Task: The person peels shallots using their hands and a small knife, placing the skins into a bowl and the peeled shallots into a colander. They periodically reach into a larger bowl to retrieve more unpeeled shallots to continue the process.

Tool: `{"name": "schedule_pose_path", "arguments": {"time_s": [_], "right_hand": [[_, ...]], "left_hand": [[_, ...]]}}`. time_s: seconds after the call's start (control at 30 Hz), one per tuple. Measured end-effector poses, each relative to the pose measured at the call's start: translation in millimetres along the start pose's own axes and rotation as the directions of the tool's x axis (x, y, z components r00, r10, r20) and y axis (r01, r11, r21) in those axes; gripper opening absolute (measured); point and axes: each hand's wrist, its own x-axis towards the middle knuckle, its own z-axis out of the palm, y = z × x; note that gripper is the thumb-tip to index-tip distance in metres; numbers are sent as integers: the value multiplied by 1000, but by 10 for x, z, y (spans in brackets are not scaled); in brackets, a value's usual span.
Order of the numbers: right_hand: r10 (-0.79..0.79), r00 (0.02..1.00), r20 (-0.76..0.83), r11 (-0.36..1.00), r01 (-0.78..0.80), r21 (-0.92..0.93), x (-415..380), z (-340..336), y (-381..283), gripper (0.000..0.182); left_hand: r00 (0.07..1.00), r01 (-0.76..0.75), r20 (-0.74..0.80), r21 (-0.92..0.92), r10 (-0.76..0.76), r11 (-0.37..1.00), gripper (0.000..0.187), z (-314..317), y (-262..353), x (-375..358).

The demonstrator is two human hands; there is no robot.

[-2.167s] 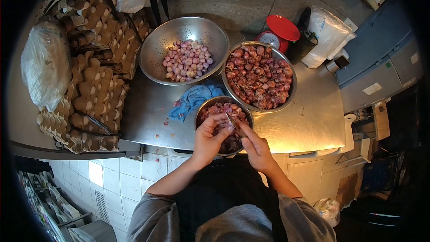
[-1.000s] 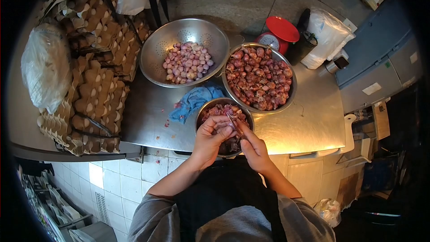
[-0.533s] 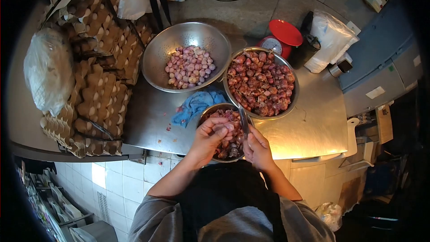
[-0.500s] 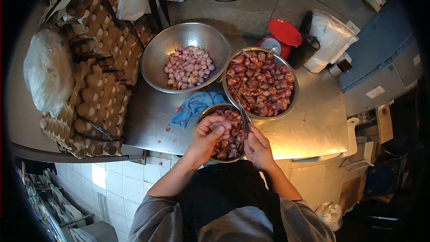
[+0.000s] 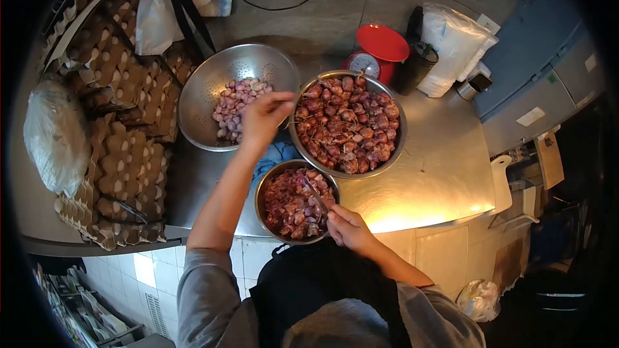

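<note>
My left hand is raised over the right rim of the steel colander, its fingers stretched toward the bowl of unpeeled shallots; no shallot shows in it. Pale peeled shallots lie in the colander. In my right hand is a knife, its blade slanting over the smaller steel bowl. Shallot skins fill that bowl at the table's front edge. Behind it, a larger steel bowl is heaped with unpeeled red shallots.
A blue cloth lies partly hidden between the bowls. Egg trays and a plastic bag are stacked at left. Behind the large bowl stand a red scale, a dark container and a white bag.
My left hand has moved from the skins bowl up to the colander, and the shallot it held is no longer seen in it. My right hand keeps the knife, now angled over the skins. The view has shifted.
</note>
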Motion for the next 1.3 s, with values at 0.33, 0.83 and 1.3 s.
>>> {"name": "schedule_pose_path", "arguments": {"time_s": [0.33,0.83,1.3], "right_hand": [[73,997,-14,997,-73,-24,-161,-147,58,43],[-1,998,-64,1000,2,4,-273,-194,45,46],[-370,929,-21,859,333,-388,-37,114,-80,49]], "left_hand": [[832,-456,554,705,-21,543,26,947,-320,307],[761,-506,648,625,-32,594,17,1239,-140,168],[860,502,275,-608,-430,615,10,120,353,-1470]]}}
